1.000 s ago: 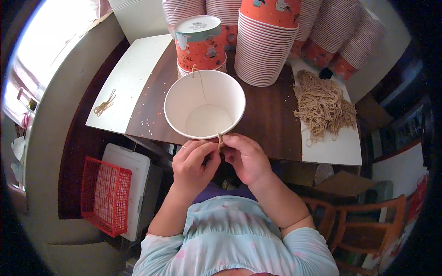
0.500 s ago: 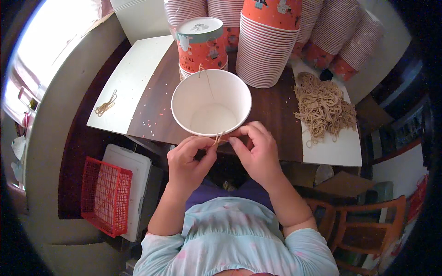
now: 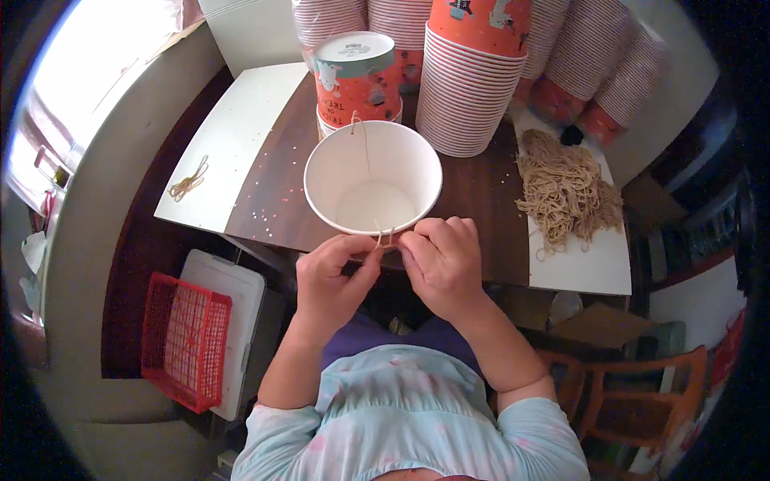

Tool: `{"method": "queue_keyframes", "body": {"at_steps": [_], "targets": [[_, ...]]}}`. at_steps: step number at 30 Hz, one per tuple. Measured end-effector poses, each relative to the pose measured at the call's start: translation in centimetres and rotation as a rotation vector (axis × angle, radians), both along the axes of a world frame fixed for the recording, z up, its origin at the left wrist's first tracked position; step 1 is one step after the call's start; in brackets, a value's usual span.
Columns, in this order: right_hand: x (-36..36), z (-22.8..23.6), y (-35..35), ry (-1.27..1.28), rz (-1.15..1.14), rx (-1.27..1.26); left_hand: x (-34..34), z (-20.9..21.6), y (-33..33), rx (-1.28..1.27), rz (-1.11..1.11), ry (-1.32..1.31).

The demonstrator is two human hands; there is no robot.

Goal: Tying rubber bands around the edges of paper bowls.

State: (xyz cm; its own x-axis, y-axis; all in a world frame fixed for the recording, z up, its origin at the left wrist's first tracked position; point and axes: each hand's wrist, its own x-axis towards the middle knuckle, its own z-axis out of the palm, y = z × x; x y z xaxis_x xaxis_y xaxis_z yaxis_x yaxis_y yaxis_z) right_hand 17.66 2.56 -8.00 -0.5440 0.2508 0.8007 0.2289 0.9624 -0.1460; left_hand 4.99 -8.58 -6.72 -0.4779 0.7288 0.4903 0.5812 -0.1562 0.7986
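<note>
A white-lined paper bucket [image 3: 373, 172] stands upright near the table's front edge, its open mouth facing me. Tan cord [image 3: 385, 243] loops at its near rim, pinched between the fingertips of my left hand [image 3: 335, 268] and my right hand [image 3: 443, 256]. Both hands are closed on it, close together, just outside the rim. At the far rim the same kind of cord comes through the wall, with a small loop at the top and a strand hanging inside. The bucket's outer near side is hidden by my hands and the rim.
Behind stand an upturned orange bucket stack [image 3: 357, 80] and a tall nested stack [image 3: 465, 96], with more wrapped stacks further back. A heap of tan cords [image 3: 565, 188] lies right; a few cords [image 3: 189, 180] lie left. A red basket [image 3: 184, 341] and wooden chair [image 3: 642, 401] flank the table.
My right hand has turned inward, its fingers curling more tightly beside the cord at the near rim. My left hand keeps its pinch. The view has shifted slightly.
</note>
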Motion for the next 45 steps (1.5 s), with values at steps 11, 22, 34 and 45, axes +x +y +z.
{"method": "queue_keyframes", "body": {"at_steps": [11,22,34,45], "targets": [[0.2,1.1,-0.7,0.098,0.162,-0.158,-0.5,1.5,-0.3,0.078,-0.116,0.065],[-0.3,1.5,-0.8,0.111,0.16,-0.226,-0.8,3.4,-0.2,0.345,-0.277,-0.165],[0.4,5.2,-1.1,-0.21,0.034,-0.164,-3.0,1.2,3.8,0.565,-0.654,-0.615],[-5.2,7.0,13.8,-0.83,-0.001,-0.53,-1.4,3.0,1.6,0.311,-0.718,0.117]]}}
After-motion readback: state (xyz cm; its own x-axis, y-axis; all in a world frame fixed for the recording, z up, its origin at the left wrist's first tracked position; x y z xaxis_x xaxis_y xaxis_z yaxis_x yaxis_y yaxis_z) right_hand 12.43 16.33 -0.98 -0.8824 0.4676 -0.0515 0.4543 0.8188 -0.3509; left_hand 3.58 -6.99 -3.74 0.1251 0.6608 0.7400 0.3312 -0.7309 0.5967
